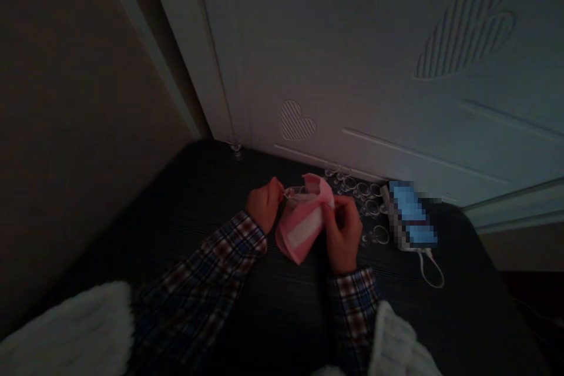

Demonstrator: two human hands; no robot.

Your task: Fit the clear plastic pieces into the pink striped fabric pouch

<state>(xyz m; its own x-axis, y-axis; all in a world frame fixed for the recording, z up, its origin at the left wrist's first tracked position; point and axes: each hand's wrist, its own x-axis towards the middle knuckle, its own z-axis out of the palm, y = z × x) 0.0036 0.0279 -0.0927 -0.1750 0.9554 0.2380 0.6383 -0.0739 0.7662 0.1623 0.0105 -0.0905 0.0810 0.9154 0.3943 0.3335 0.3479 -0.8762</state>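
from my remote seat, through the head camera, i have the pink pouch [304,220] up between both hands, over the middle of the dark table [273,317]. my right hand [343,235] grasps the pouch by its upper right edge, thumb in front and fingers behind. my left hand [265,207] seems to pinch a small clear piece [289,192] at the pouch's open side; the dimness hides how firm that pinch is, and i can't tell whether any of the piece sits inside. to do this well, i judge i should keep the right grip steady so the soft mouth stays wide, line the piece up with the opening, and move it straight, without snagging the cloth or squeezing what looks like a thin rim. the pouch probably folds easily, so a light pull at its edge should serve better than force. as for pose, the left forearm slants in from the lower left, fist turned inward with its fingertips toward the pouch; the right forearm rises more steeply, wrist just off the table's clear pieces [372,207], which i'd avoid brushing with those knuckles.
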